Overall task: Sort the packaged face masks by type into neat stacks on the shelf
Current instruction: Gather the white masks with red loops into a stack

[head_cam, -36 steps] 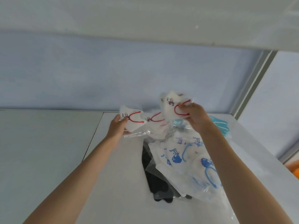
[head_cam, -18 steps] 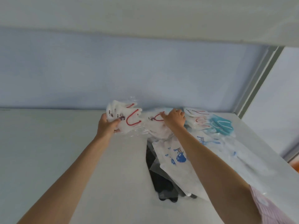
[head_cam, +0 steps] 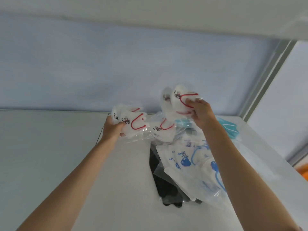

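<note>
My left hand (head_cam: 112, 129) grips a small bundle of white packaged masks with red ear loops (head_cam: 131, 121), held just above the white shelf (head_cam: 116, 189). My right hand (head_cam: 199, 112) pinches two more red-loop masks (head_cam: 177, 100), lifted above the pile. Another red-loop mask (head_cam: 164, 131) lies on the shelf between my hands. White masks with blue prints and blue loops (head_cam: 188, 162) spread below my right forearm. Black masks (head_cam: 168, 190) lie under them. Teal masks (head_cam: 229, 128) sit at the back right.
A pale blue back wall stands behind the shelf, and a white board (head_cam: 150, 12) hangs overhead. A grey metal upright (head_cam: 266, 80) frames the right corner. A seam (head_cam: 100, 135) divides the shelf surface left of the pile. Something orange (head_cam: 304, 172) shows at the right edge.
My right hand went down into the pile, took hold of two red-loop masks and raised them. My left hand kept its bundle, now holding more masks than a second ago.
</note>
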